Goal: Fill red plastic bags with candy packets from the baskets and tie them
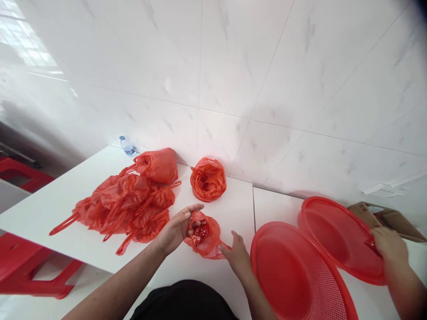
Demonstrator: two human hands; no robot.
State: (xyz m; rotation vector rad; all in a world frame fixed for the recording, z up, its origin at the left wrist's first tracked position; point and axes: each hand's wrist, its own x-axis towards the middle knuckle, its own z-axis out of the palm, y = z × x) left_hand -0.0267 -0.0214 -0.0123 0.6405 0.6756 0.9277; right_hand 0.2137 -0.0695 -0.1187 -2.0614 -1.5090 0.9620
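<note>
A red plastic bag point(212, 242) stands open on the table in front of me, with small red patterned packets point(200, 233) inside. At its left rim is my left hand point(176, 229), palm turned inward and fingers apart; some fingertips reach over the packets. My right hand point(238, 257) is at the bag's right side, fingers spread, with the thumb near a loop handle. Whether the thumb touches the handle I cannot tell. Behind the bag, close to the wall, sits a rolled-down red bag point(208, 182), its mouth facing up.
Several filled red bags point(123, 200) are heaped at the left, near a water bottle point(127, 146). On the right are two red baskets point(283, 266), a cardboard box point(388, 220) and another person's hand point(390, 246) over the farther basket. Red stools point(30, 266) stand beyond the table's left edge.
</note>
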